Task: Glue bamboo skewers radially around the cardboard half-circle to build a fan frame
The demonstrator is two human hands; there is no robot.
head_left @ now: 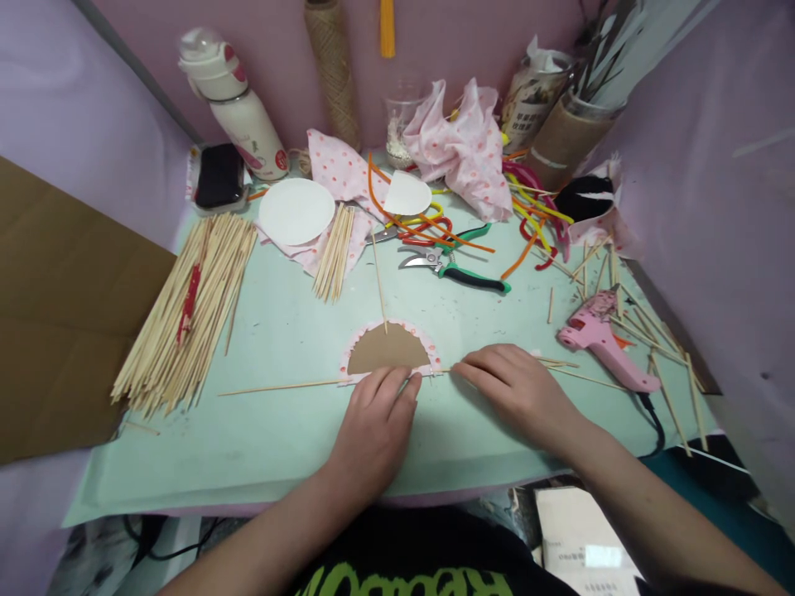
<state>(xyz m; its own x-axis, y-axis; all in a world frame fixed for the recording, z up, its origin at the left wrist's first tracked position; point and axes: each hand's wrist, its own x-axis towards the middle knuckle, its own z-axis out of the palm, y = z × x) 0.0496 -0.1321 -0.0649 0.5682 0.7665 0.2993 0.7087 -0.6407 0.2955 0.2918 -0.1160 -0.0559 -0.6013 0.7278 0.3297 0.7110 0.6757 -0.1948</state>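
A half-round cardboard piece (388, 352) lies on the table, its curved edge wrapped in pink dotted fabric. One wooden stick (279, 387) sticks out to the left along its straight edge, and another upright stick (378, 285) points away from the top of its arc. My left hand (378, 426) presses its closed fingers on the straight edge, holding the piece down. To the right, my right hand (518, 389) has its fingers closed around a thin stick end (444, 370) at the piece's corner; the fingertips partly hide it.
A pile of wooden sticks (192, 314) lies left, beside a cardboard sheet (55, 314). Green-handled pruning shears (469, 275), a white disc (296, 211) and pink fabric (460, 149) lie farther back. A pink glue gun (605, 343) with a cord rests right among loose sticks. A bottle (239, 116) stands behind.
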